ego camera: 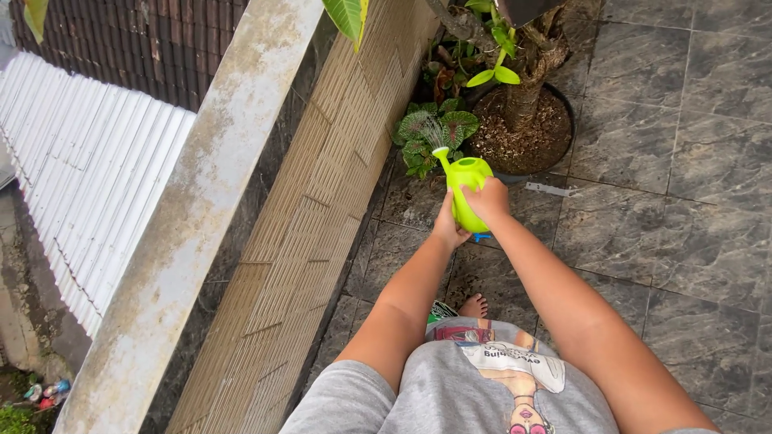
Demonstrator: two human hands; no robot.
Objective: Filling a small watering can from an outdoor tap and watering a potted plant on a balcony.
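Right now the person stands on a balcony floor [659, 161] of grey stone tiles and tips a bright green watering can [466, 193] forward. The right hand [487, 198] sits on top of the can, with its fingers wrapped tight around the handle part. The left hand [447, 229] cups the can from below and on the side, fingers pressed closed against its round belly. So both hands are holding the can, out in front of the person, up in the air above the floor.

A thin spray of water [433, 133] comes out of the spout and falls on a small plant with green and red leaves [430, 133]. Just beside it is a big round black pot [527, 128] full of dark soil, with a thick brown stem [527, 88] growing out of it. A low tan wall [322, 225] with a pale stone top [201, 201] runs along the left side. A bare foot [474, 305] peeks out below the person's grey shirt [450, 386].

I think the tiles could get wet and slippery if the spray misses the leaves, and bare feet slide easily. If the can tips too far, too much water could gush out and wash soil onto the floor.
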